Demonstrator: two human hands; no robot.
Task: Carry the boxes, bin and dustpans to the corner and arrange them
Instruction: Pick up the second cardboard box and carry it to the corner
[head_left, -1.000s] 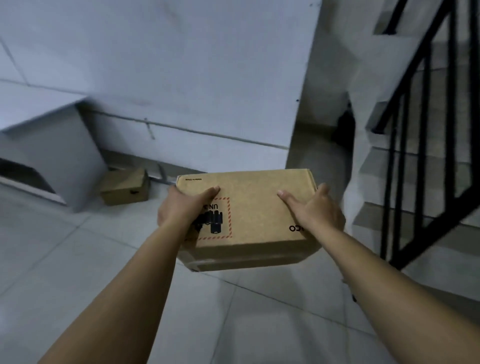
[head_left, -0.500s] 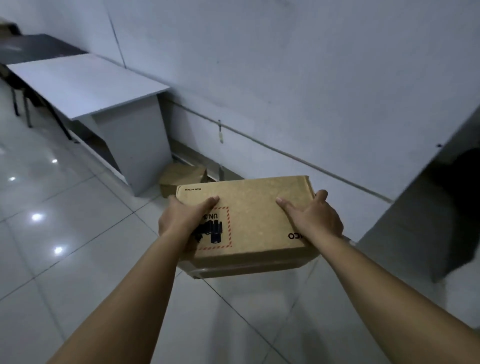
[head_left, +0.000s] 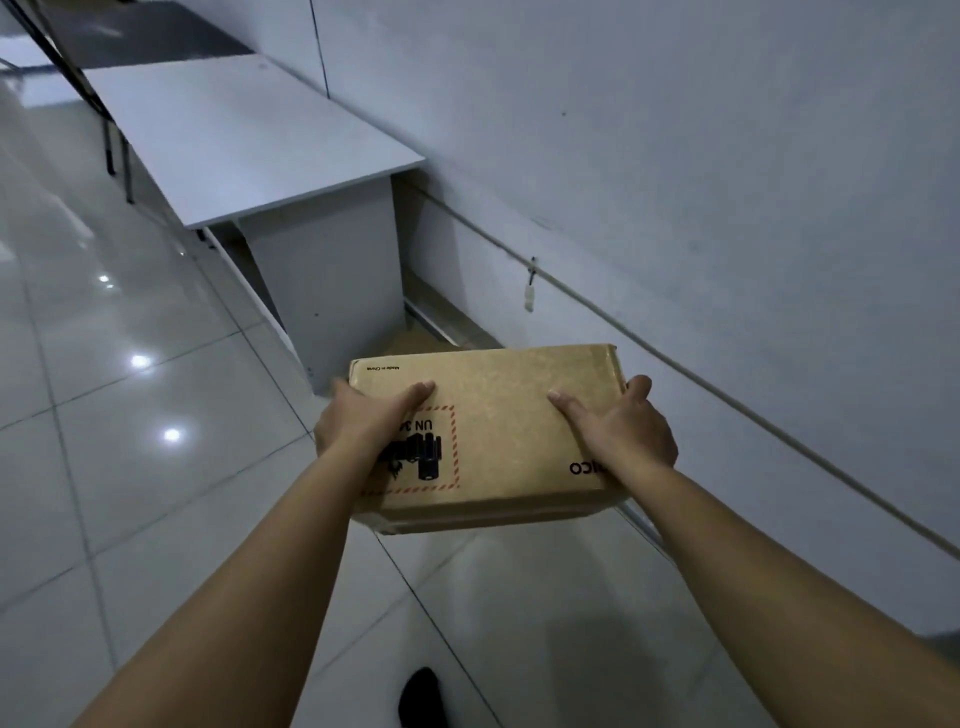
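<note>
Glossy floor tiles (head_left: 135, 467) and a pale wall (head_left: 727, 182) frame you, with a white surface (head_left: 249, 135) up ahead against that wall. You carry the cardboard box (head_left: 498, 431) out in front, clear of the floor. Your left hand (head_left: 363, 421) and right hand (head_left: 623, 431) each grasp a side, thumbs lying flat on top. It looks stiff and fairly light, smooth-faced, so keep holding at the opposite edges, fingers wrapped under.

glossy tiled floor (head_left: 130, 493), white desk (head_left: 249, 135) standing on it by wall
</note>
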